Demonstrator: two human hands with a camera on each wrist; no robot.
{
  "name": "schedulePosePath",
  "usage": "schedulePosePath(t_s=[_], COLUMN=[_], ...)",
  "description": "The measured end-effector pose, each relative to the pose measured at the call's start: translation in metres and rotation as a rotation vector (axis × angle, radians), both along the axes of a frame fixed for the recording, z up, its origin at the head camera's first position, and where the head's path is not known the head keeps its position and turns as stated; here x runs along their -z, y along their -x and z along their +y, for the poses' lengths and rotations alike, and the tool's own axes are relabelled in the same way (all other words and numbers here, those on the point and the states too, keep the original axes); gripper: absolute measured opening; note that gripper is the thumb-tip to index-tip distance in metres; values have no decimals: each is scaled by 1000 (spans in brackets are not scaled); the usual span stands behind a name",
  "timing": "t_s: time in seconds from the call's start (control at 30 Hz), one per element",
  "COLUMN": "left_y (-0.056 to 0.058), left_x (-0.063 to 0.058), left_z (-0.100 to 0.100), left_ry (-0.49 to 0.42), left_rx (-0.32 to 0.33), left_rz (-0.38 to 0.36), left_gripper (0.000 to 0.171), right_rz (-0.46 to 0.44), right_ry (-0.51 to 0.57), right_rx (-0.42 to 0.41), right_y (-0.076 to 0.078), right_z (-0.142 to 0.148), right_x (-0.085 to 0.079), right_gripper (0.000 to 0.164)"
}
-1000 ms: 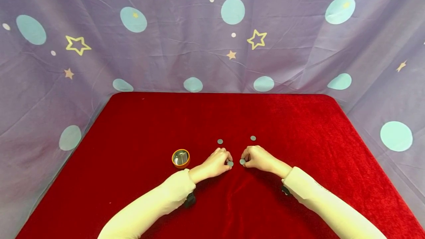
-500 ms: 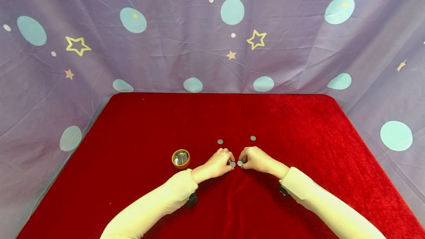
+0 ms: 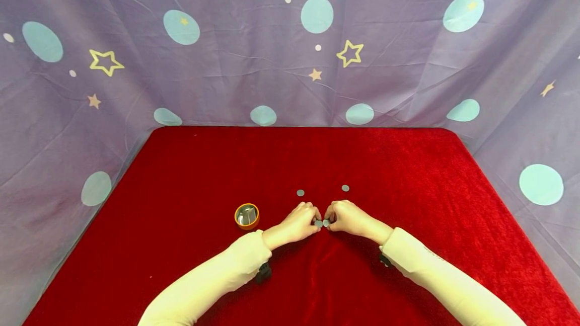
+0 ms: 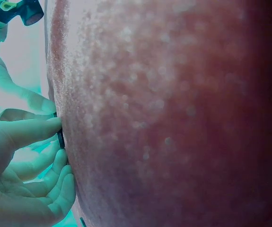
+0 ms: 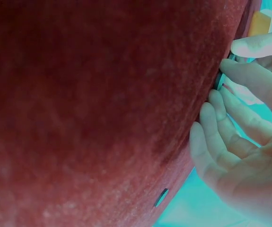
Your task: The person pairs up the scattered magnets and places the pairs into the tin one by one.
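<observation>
My left hand (image 3: pixel 296 224) pinches a small flat grey disc (image 3: pixel 318 224) between thumb and fingers, low at the red cloth. Facing it, my right hand (image 3: pixel 352 217) grips a second grey disc (image 3: pixel 326 223) in the same way. The two discs are side by side, their edges meeting or nearly so in the head view. From the left wrist view, the left hand's disc appears edge-on as a thin dark strip (image 4: pixel 60 138) below the fingertips. In the right wrist view the right fingers (image 5: pixel 240 71) are curled round the edge of their disc (image 5: pixel 218 80).
Two more grey discs lie beyond the hands, one at the left (image 3: pixel 300 193) and one at the right (image 3: pixel 345 188). A round orange-rimmed container (image 3: pixel 246 217) with a shiny inside stands left of the left hand. A patterned purple curtain (image 3: pixel 290 89) hangs behind the red-covered table (image 3: pixel 217 165).
Both hands have come closer together, the left moving right and the right moving left, narrowing the gap between the held discs. The other discs and the container have stayed put.
</observation>
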State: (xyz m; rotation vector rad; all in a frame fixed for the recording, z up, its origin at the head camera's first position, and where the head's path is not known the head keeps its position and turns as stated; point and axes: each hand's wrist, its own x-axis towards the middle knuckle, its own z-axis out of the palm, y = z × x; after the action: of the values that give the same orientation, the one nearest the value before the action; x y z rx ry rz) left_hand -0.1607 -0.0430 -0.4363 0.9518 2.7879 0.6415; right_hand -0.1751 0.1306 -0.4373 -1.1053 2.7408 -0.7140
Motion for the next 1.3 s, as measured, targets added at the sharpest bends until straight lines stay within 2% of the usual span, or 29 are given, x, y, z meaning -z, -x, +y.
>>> schedulePosePath(t_s=[0.2, 0.37, 0.53, 0.7, 0.93, 1.3], left_y=[0, -1, -3, -6, -12, -22], left_x=[-1, -5, -12, -21, -33, -45], left_z=[-1, -5, -14, -27, -49, -81], left_ry=[0, -27, -95, -176, -239, -296], left_rx=[8, 0, 6, 14, 7, -18], left_rz=[-10, -70, -89, -100, -52, 44], left_gripper=[16, 19, 21, 23, 24, 26], right_rz=[4, -45, -104, -115, -130, -73], right_ry=[5, 20, 43, 68, 92, 130], right_rx=[0, 20, 46, 39, 30, 14], right_y=[0, -2, -5, -6, -11, -9], right_z=[0, 1, 3, 3, 1, -4], right_x=[1, -1, -4, -5, -9, -1], right_gripper=[9, 13, 18, 20, 23, 24])
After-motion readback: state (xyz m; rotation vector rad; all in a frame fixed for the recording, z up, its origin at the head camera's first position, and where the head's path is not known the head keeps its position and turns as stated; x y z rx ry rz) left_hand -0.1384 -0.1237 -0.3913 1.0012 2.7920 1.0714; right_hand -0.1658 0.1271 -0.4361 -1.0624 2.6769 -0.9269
